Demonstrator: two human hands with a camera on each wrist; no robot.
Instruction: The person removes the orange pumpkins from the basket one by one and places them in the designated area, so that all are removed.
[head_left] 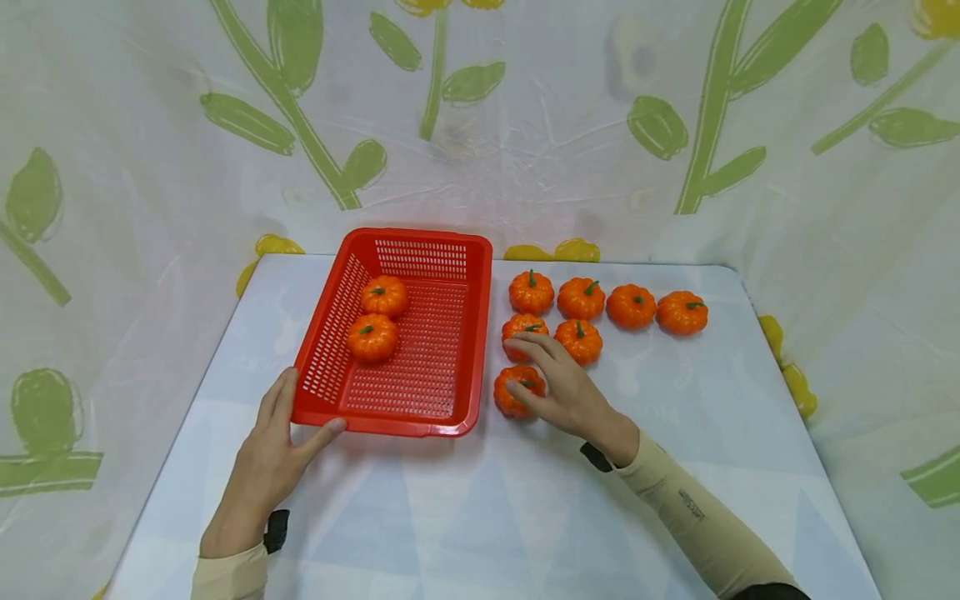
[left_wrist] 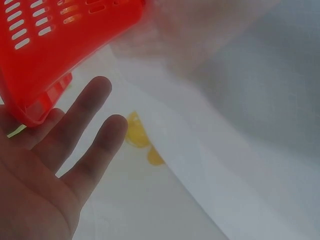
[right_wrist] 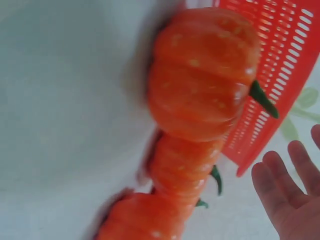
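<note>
Left hand (head_left: 266, 458) at the near-left corner of the red basket (head_left: 482, 333), forearm rising from below; thumb laid on the near rim, fingers extended along the left side, spread rather than curled, touching the corner. Right hand (head_left: 562, 387) reaches in from lower right, palm down, wrist bent slightly, thumb and fingers apart with nothing between them; thumb over the nearest pumpkin (head_left: 508, 405), fingertips over the pumpkin behind it (head_left: 516, 323). Contact there cannot be told. Seven pumpkins sit on the table (head_left: 420, 517) right of the basket; two more lie inside, toward its left wall.
</note>
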